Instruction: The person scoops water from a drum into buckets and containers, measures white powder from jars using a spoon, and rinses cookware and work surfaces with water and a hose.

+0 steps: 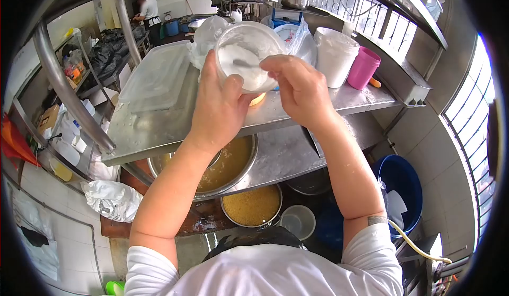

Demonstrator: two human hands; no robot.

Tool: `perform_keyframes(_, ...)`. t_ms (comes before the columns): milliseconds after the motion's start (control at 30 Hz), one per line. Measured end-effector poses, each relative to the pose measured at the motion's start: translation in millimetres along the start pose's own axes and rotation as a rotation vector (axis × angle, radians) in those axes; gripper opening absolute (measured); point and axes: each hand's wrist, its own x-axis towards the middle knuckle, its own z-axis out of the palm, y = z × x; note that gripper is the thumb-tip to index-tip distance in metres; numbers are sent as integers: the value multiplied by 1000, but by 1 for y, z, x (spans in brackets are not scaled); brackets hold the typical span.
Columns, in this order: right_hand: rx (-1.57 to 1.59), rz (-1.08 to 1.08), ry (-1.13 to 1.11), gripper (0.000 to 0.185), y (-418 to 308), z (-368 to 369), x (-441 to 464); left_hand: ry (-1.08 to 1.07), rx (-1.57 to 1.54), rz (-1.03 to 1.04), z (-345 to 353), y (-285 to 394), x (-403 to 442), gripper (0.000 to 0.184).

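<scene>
My left hand [218, 105] is wrapped round a translucent plastic tub [260, 32], tilted so that its open mouth faces me. White powder [231, 55] lies inside it. My right hand [303, 89] pinches a spoon [244, 63] whose end reaches into the tub, at the powder. The fingers hide most of the spoon's handle. Below the tub, a small yellow-orange thing [258, 100] on the steel table [140, 129] is partly hidden by my hands.
Left on the table lies a translucent lidded box [156, 76]. A white bucket [335, 57] and a pink cup [364, 69] stand right. Below are a pan of brownish liquid [233, 161], a pot of yellow grains [252, 206] and a blue barrel [397, 184]. Another person [148, 12] stands far back.
</scene>
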Motion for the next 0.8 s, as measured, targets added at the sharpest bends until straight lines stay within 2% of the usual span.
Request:
perform_keyframes(133,-88,-114,83,24,15,6,7,10,79,114,-1,0,0,44)
perform_keyframes(200,4,-29,-15,24,15,13,6,28,-15,56,5,-2,0,43)
perform_keyframes(267,26,-61,-47,26,5,11,-1,-2,-10,8,2,-2,1,43)
perform_keyframes(333,54,75,10,28,-2,7,-7,-30,-1,-44,0,-1,0,43)
perform_keyframes(400,-12,102,57,26,-1,-2,-8,11,133,66,1,0,-2,46)
perform_keyframes(467,-13,311,219,22,5,-2,-13,18,94,83,2,3,-5,48)
perform_keyframes(533,22,396,213,20,4,1,-18,28,54,102,4,3,-5,50)
perform_keyframes(600,127,589,197,20,-7,6,-22,23,34,135,7,1,-5,50)
perform_keyframes(667,142,595,183,20,-13,10,-26,35,41,127,10,0,-5,51)
perform_keyframes(800,468,749,334,20,-18,14,-24,82,21,93,14,-6,-3,53)
